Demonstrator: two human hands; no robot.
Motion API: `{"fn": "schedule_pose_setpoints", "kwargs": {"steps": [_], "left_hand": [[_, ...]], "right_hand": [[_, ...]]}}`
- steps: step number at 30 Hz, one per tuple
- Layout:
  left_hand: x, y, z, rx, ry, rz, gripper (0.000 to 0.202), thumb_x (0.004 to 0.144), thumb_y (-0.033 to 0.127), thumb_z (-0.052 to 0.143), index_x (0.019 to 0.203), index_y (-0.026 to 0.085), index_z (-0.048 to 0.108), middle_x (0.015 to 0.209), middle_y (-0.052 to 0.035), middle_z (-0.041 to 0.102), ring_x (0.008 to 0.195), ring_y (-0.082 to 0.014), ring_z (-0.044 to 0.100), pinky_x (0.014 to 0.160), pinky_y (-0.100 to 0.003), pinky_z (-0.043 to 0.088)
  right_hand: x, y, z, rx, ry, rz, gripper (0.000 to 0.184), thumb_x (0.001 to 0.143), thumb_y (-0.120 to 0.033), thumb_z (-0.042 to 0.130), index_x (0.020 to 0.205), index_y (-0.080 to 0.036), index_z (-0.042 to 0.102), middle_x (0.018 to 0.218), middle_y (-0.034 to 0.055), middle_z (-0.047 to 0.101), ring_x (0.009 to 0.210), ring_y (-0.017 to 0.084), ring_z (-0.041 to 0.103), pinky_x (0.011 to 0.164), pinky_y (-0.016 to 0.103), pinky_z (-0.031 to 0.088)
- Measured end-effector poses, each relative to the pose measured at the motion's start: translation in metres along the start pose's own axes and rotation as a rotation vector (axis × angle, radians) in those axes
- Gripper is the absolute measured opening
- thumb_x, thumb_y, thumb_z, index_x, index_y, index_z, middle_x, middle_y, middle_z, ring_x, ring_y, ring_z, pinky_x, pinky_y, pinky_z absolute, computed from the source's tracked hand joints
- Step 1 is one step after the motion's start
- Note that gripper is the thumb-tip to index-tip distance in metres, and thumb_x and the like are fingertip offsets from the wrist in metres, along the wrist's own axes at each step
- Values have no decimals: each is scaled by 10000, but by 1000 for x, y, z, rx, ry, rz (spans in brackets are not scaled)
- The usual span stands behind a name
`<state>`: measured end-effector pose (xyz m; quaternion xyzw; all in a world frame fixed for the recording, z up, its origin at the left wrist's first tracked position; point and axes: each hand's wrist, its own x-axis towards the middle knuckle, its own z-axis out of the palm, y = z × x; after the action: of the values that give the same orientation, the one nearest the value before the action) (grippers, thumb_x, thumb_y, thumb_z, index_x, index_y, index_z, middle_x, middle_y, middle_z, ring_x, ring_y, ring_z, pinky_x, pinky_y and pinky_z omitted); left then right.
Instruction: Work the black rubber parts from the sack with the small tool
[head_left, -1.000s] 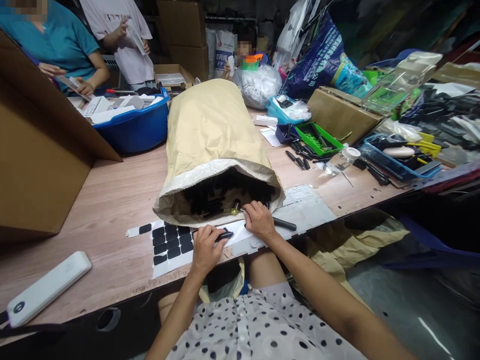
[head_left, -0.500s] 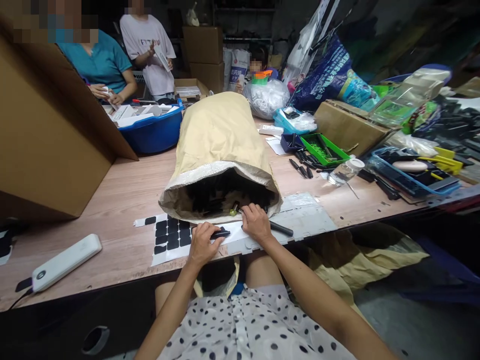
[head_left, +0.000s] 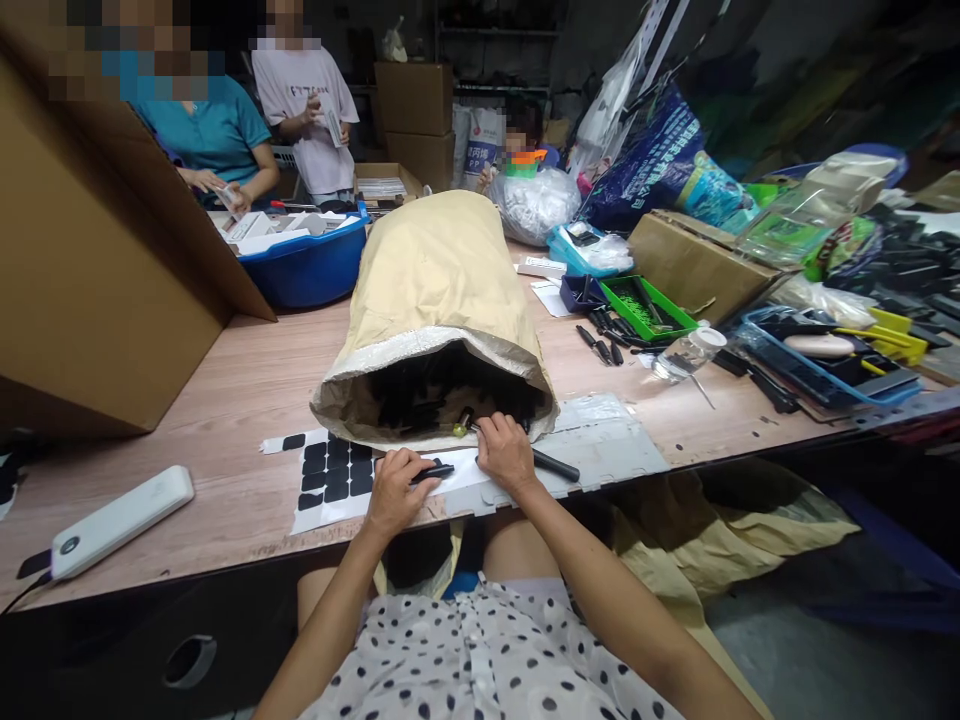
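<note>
My left hand (head_left: 397,487) pinches a small black plastic piece (head_left: 435,470) against the white sheet at the table's front edge. My right hand (head_left: 506,452) is closed round a small hammer, its black handle (head_left: 556,465) sticking out to the right and its yellow-tipped head (head_left: 462,424) to the left. Right behind both hands gapes the mouth of a tan woven sack (head_left: 442,260), lying on its side with many black pieces (head_left: 409,400) inside. Beside my left hand, black stickers (head_left: 337,468) sit in rows on a white sheet (head_left: 300,518).
A grey board (head_left: 607,435) lies under my right hand. A white power bank (head_left: 124,520) is at left, near a large cardboard box (head_left: 97,260). Behind stand a blue basin (head_left: 307,265) and co-workers. A green tray (head_left: 649,308) and a jar (head_left: 686,352) are at right.
The view has shifted slightly. Both hands keep their grips in nearly the same place; a co-worker behind has turned the white box in their hands.
</note>
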<state>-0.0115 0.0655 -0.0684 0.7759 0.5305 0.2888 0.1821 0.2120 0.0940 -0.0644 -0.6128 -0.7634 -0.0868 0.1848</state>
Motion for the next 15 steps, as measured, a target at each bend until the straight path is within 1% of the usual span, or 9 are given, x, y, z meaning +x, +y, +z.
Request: {"fn": "schedule_pose_setpoints", "kwargs": {"steps": [4, 9, 12, 15], "left_hand": [[1, 0, -1, 4, -11, -4, 183, 837, 313, 706, 1000, 286, 784, 885, -38, 662, 874, -217, 594, 847, -376, 487], [3, 1, -2, 18, -32, -24, 198, 846, 309, 699, 1024, 300, 784, 891, -34, 657, 885, -216, 587, 837, -366, 474], [5, 6, -2, 34, -37, -68, 203, 851, 303, 691, 1033, 311, 781, 897, -31, 657, 895, -220, 584, 842, -376, 461], [6, 17, 2, 41, -40, -116, 199, 848, 305, 697, 1029, 310, 781, 894, -32, 658, 909, -229, 583, 832, -379, 449]], "right_hand": [[0, 0, 0, 6, -3, 1, 127, 911, -184, 525, 953, -206, 643, 884, 75, 565, 867, 226, 457, 732, 323, 331], [1, 0, -1, 12, 3, 2, 149, 920, -186, 516, 947, -207, 661, 877, 78, 575, 858, 223, 458, 718, 322, 320], [0, -1, -2, 11, 34, 14, 175, 928, -193, 514, 972, -219, 682, 855, 73, 584, 848, 224, 455, 711, 329, 301], [-4, -1, -3, 12, 95, 66, 176, 932, -248, 537, 1018, -223, 688, 877, 75, 604, 855, 229, 454, 720, 338, 293]]}}
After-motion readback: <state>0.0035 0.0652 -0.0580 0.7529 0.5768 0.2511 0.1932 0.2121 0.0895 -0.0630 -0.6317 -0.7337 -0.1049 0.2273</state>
